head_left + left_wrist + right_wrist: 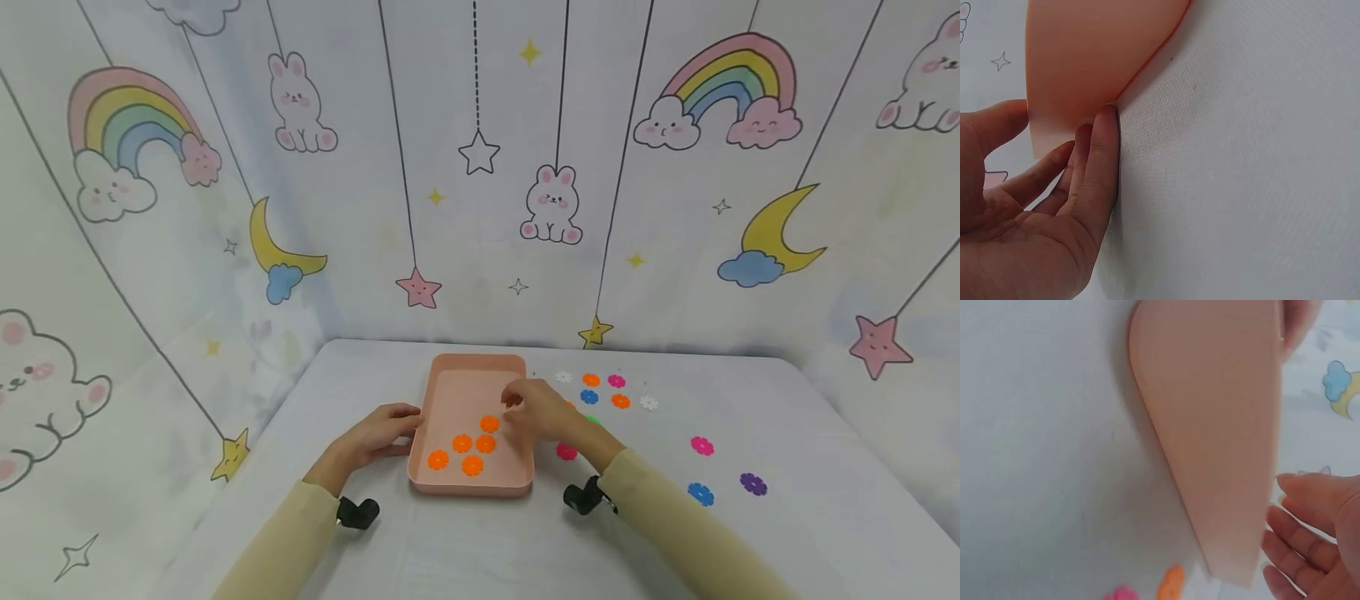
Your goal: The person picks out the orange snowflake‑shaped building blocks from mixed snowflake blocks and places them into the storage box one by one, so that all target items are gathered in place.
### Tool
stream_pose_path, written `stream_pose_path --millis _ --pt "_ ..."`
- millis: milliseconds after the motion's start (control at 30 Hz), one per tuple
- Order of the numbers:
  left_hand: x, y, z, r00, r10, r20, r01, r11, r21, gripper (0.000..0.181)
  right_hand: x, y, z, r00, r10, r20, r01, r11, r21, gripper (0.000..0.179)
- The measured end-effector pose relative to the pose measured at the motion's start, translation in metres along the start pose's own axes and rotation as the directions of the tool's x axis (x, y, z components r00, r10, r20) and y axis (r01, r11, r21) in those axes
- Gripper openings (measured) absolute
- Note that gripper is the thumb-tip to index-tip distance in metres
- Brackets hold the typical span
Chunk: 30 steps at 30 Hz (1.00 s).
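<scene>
Five flat orange flower-shaped pieces [472, 466] lie in the nearer half of a shallow coral-pink tray [465, 396] on the white worktop [480, 550]. Pieces look thin, light, likely slippery; pinch them by the scalloped edge. Tray seems stiff; steady it by the wall. Your left hand [382, 433] does so, fingers bent at the left rim. Your right hand [542, 410] hovers above, fingers loosely curled, seemingly holding nothing. Left wrist view alone shows fingertips low on the outer wall.
</scene>
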<state>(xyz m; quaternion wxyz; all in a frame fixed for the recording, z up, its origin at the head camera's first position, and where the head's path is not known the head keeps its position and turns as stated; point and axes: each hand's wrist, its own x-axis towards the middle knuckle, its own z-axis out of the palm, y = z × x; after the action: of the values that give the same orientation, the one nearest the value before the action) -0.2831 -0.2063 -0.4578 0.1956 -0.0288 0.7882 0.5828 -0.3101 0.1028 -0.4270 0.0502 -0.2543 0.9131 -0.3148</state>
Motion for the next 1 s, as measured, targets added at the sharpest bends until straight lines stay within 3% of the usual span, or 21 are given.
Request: stream_pose_path --millis 267,467,733,1000 --pt "0.001 -0.001 -0.002 1.0 0.004 0.003 -0.004 1.0 -0.012 0.05 -0.03 0.027 -0.04 0.995 -0.086 -0.044 0.086 0.996 -0.012 0.023" --pt "0.001 -0.002 -0.002 1.0 0.009 0.003 -0.009 0.999 -0.031 0.05 -0.052 0.055 -0.069 0.992 -0.089 -0.087 0.084 0.995 -0.056 0.021" --pt "-0.001 -0.001 -0.001 1.0 0.011 0.006 -0.011 1.0 -0.026 0.049 -0.07 0.088 -0.098 0.992 0.006 -0.129 -0.019 0.995 -0.095 0.025" --pt "-0.001 -0.001 -0.001 1.0 0.015 0.014 -0.015 1.0 -0.024 0.049 -0.075 0.116 -0.11 0.981 0.119 -0.153 -0.133 0.987 -0.09 0.028"
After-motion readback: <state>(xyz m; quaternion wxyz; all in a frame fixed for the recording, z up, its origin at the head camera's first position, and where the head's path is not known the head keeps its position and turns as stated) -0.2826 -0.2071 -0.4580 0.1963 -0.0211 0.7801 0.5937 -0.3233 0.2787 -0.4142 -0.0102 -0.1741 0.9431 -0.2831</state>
